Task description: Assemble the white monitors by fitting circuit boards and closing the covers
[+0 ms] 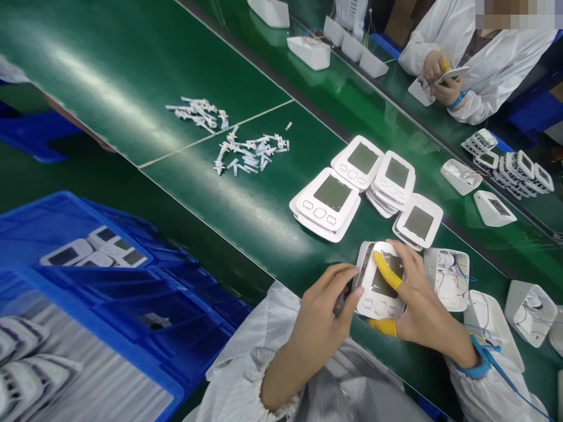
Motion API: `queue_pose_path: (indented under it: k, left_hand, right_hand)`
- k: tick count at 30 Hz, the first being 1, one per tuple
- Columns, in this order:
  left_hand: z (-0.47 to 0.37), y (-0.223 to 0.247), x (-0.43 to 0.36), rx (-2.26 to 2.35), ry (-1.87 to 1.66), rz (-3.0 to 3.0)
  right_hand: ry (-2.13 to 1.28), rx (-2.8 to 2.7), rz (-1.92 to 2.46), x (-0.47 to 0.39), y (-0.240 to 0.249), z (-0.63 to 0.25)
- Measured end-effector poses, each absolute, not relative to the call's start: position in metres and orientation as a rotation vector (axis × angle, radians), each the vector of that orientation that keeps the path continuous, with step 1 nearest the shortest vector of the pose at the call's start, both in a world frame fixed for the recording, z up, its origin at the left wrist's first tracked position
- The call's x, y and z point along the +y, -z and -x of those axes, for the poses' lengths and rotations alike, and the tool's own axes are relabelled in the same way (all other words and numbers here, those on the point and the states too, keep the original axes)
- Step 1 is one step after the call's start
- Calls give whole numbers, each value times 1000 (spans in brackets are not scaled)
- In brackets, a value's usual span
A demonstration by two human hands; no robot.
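One white housing: left hand pinching its edge, right hand clasping its front

Your left grip and right grip hold a white screened unit; stacked panels lie beyond them on the green surface, open housings rightward.

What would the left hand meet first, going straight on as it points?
Most likely the white screened unit in the right hand; its edge lies at the left fingertips, though exact contact is unclear.
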State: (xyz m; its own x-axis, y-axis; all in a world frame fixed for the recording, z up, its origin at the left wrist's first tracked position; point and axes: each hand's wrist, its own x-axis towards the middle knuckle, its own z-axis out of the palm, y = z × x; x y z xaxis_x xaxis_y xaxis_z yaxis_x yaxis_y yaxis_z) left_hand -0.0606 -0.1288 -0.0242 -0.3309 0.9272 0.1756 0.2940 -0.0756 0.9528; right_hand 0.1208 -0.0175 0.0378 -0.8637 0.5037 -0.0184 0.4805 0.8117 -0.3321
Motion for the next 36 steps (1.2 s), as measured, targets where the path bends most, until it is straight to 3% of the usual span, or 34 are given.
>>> queue_pose_path:
  k: [12,20,25,31,36]
  left_hand:
    - [44,40,-126,1886,-1408,-1472]
    - [38,52,-127,2012,-1269,-1684]
    - [31,51,-129,1913,-1518,-1257]
    - [18,28,-108,1377,-1755,-292]
    - [14,-4,-59,975,-1726,45]
  right_hand:
    - [-519,-2907,785,-17,-26,-121]
    - [-1047,-1826,1258,-49,29,-136]
    - [-1298,-1736,1109,-73,26,-127]
    - [-932,-1943,892,-79,-23,-107]
    - [-681,-1966,933,-76,-39,-98]
